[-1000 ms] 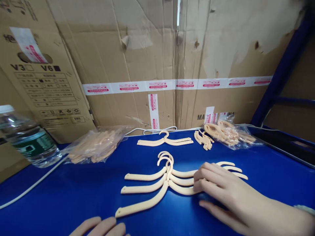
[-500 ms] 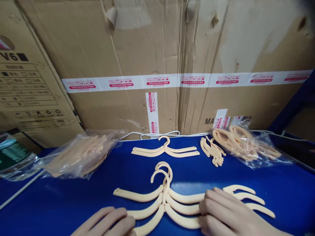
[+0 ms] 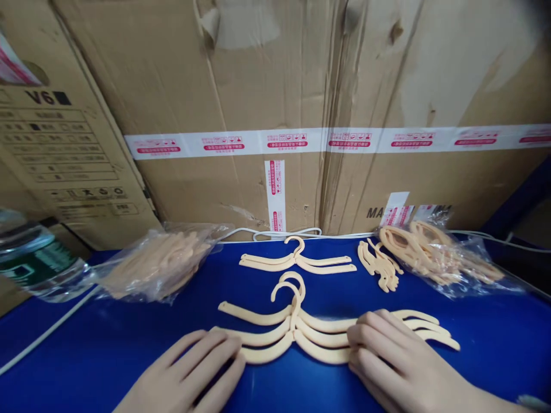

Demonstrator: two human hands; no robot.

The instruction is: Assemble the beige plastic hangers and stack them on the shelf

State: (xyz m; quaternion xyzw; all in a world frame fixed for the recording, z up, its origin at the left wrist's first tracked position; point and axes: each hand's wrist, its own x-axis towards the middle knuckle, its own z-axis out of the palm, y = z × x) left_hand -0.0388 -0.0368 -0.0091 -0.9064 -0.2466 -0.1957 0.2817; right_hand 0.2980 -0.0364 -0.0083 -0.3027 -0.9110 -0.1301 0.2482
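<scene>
While both hands rest low over the blue surface [image 3: 297, 390], palms down, three cream hangers [image 3: 294, 328] lie between them, staggered one behind another with their arms nearly parallel. The left hand [image 3: 193, 367] has its fingers bent and nearly together, closed on the left arms of the two nearer hangers; the rearmost one's left tip pokes out free beyond the knuckles. The right hand [image 3: 396, 355] has its fingers curled down close together round the right arms, whose curved ends fan out past its far side. Its thumb is hidden, so how tightly it grips cannot be told. At the middle the hooks overlap, all opening leftward.

To the left, a white cord [image 3: 47, 334] crosses the surface towards a clear bottle [image 3: 38, 261] with a green label. Farther in, a clear bag of cream pieces [image 3: 159, 264] lies beside the bottle. Behind the three hangers lies a back pair of hangers [image 3: 295, 261], stacked closely, and to its right some loose cream parts [image 3: 381, 267] just beside another filled bag [image 3: 430, 255]. At the back stand cardboard sheets [image 3: 236, 86], crossed by white tape with red print [image 3: 249, 143].
</scene>
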